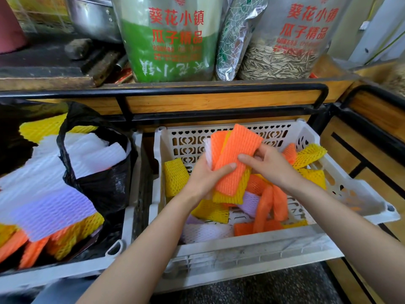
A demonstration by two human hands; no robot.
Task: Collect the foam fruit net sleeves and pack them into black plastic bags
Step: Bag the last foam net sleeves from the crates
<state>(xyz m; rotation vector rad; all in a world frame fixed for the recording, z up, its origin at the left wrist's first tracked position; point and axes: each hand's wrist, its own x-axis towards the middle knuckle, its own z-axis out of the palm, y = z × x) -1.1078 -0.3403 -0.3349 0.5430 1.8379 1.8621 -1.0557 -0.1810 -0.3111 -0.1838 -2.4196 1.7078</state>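
Stack of foam net sleeves [234, 154] held above the white plastic crate [241, 249], centre of frame. Orange sleeve on the face; yellow and white ones fanned behind and below it.

Left hand [203, 178]: closed round the stack's lower left, thumb laid across the orange face. Right hand [269, 167]: fingers curled over the stack's right edge, one digit flat on the face. The stack is gripped by both hands.

Loose sleeves [271, 202] (orange, yellow, lilac) remain in the crate below. Black plastic bag [105, 187] stands at left of frame, already packed with white sleeves [87, 154], with lilac, yellow and orange ones heaped toward the lower left.

Risks, as judged:
- The stack is uneven, with edges not squared. Sleeves at the back could slip out if carried one-handed, since the foam is light and compressible.
- The bag appears full and its mouth slack. Further sleeves may slide off the heap rather than be taken in.
- The bag handle could be snagged and the heap tipped.

Not determinable:
- The number of sleeves in the stack.
- The bag's opening and depth, hidden by its contents.
- The left side of the frame is blurred and cut off, so whether the heaped sleeves are inside the bag cannot be told.
- The crate floor is largely covered.
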